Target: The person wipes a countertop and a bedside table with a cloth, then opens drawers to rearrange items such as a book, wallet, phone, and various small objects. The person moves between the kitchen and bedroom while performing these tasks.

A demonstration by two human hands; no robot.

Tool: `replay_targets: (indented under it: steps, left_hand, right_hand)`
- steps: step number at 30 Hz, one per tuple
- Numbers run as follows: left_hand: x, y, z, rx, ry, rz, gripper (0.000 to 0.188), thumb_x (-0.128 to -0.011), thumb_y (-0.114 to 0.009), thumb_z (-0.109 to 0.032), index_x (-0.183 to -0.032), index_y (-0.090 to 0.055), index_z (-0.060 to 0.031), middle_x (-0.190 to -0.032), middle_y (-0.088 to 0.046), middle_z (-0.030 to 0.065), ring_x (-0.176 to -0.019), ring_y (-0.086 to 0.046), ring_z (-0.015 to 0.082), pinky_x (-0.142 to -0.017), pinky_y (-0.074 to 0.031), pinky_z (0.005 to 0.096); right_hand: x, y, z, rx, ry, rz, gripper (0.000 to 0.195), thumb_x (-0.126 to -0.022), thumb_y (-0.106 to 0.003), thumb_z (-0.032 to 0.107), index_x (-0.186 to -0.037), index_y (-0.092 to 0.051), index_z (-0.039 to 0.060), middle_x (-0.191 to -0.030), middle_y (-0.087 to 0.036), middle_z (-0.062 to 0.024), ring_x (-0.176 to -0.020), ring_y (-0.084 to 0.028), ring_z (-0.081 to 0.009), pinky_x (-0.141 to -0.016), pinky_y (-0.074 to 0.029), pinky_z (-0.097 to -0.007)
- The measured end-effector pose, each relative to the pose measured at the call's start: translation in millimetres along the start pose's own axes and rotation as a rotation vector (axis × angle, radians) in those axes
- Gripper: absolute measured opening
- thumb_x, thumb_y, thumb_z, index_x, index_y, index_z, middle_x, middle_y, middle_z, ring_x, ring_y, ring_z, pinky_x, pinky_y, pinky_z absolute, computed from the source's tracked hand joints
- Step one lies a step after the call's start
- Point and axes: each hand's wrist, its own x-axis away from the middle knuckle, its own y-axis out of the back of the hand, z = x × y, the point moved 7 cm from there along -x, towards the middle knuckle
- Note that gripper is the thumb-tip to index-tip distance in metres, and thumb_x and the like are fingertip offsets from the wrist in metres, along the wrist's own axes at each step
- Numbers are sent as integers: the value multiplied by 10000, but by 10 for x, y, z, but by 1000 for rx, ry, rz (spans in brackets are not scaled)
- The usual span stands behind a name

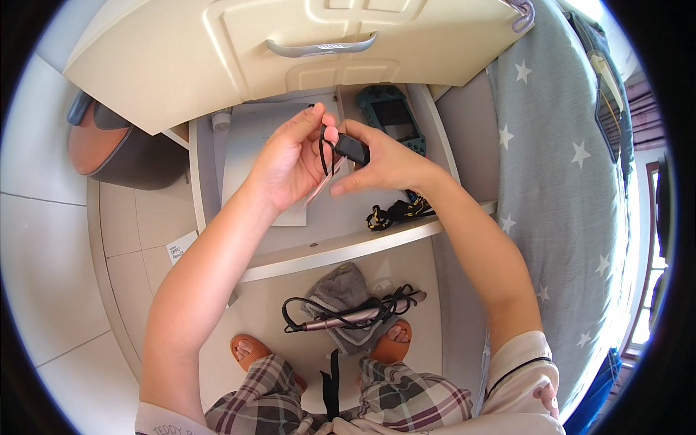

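My right hand (389, 163) grips a small black block (352, 149), perhaps a charger or plug, between thumb and fingers. My left hand (291, 155), palm turned up, pinches a thin black cord (325, 149) that loops down beside the block. A slim pinkish strip (322, 187) shows between the hands; which one holds it I cannot tell. Both hands are above an open drawer (348, 251). Inside it are a white flat box or sheet (244, 157), a teal handheld game console (392, 115) and a black-and-yellow bundled cord (399, 211).
A cream cabinet top or panel (179, 60) with a grey handle (323, 48) overhangs the drawer. On the floor lie a pink hair straightener (342, 318) and a grey cloth (340, 285). A brown bin (136, 157) stands left; a star-patterned bed cover (544, 179) borders the right.
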Motion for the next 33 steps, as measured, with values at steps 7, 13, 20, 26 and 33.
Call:
replay_targets:
  steps: [7, 13, 20, 26, 33]
  left_hand:
    - [25, 287, -254, -157, -265, -389, 198, -957, -547, -237, -1024, -539, -50, -1030, -628, 91, -990, -611, 188, -821, -538, 334]
    - [21, 129, -115, -845, -150, -385, 629, -857, -669, -410, -1211, -427, 51, -1147, -560, 171, -1029, -579, 219, -825, -493, 320]
    - [32, 56, 172, -1119, 93, -164, 671, -885, -621, -372, -1338, -388, 64, -1209, -590, 153, -1111, -589, 201, -901, -482, 324]
    - [43, 91, 37, -562, 121, -168, 469, -953, -485, -214, -1344, -397, 30, -1298, -546, 153, -1165, -567, 293, -983, -464, 408]
    - [38, -10, 23, -500, 88, -103, 553, -920, -378, -300, -1374, -372, 16, -1320, -523, 197, -1153, -564, 360, -946, -478, 442]
  right_hand:
    - [16, 188, -35, -279, -118, -235, 387, -759, -774, 118, -1064, -552, 33, -819, -579, 3, -593, -467, -51, -505, -389, -212]
    - [30, 503, -213, -380, -91, -526, 610, -745, -798, 176, -1217, -480, -44, -880, -635, -54, -635, -542, -94, -527, -452, -245]
    - [19, 332, 22, -532, 59, -385, 515, -835, -720, 274, -1201, -483, 0, -1029, -633, -129, -805, -673, -201, -532, -500, -279]
    - [95, 530, 4, -549, 96, -524, 340, -890, -642, 323, -1078, -543, 57, -947, -644, -88, -782, -676, -187, -499, -440, -264]
    - [80, 513, -27, -559, 78, -493, 279, -887, -644, 332, -997, -571, 85, -850, -624, -43, -703, -644, -149, -501, -411, -263]
